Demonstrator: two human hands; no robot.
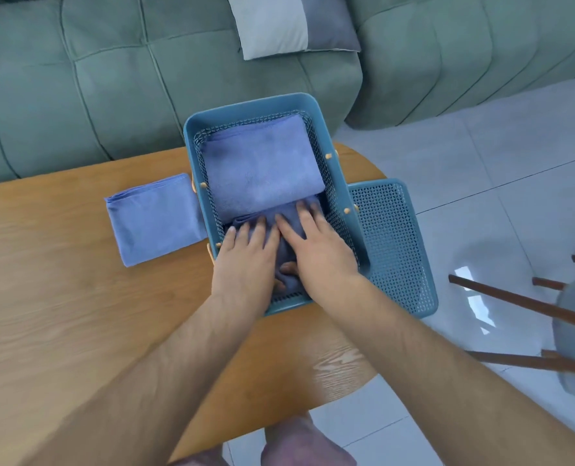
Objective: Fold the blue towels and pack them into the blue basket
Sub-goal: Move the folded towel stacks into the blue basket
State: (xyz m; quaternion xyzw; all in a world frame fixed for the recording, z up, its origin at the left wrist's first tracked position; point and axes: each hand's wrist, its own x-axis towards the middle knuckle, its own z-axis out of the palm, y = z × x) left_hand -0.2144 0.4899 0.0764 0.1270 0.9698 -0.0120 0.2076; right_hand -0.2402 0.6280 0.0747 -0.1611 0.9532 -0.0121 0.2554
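Folded blue towel (285,255) is pressed into the near end of the blue basket (245,109) by the flat, straight-fingered left hand (245,253) and right hand (316,245). A second towel (262,163) is packed at the basket's far end, and a third towel (151,223) is laid on the tabletop (60,297) just left of the basket.

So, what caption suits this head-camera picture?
Left hand and right hand press a blue towel into the blue basket beside a second towel; a third towel lies on the table.

The left hand (245,253) and right hand (316,245) press flat, fingers straight, on a folded blue towel (290,215) in the near half of the blue basket (252,104). A second folded towel (262,166) fills the far half, and a third towel (151,223) lies on the wooden surface (60,297) just left of the basket.
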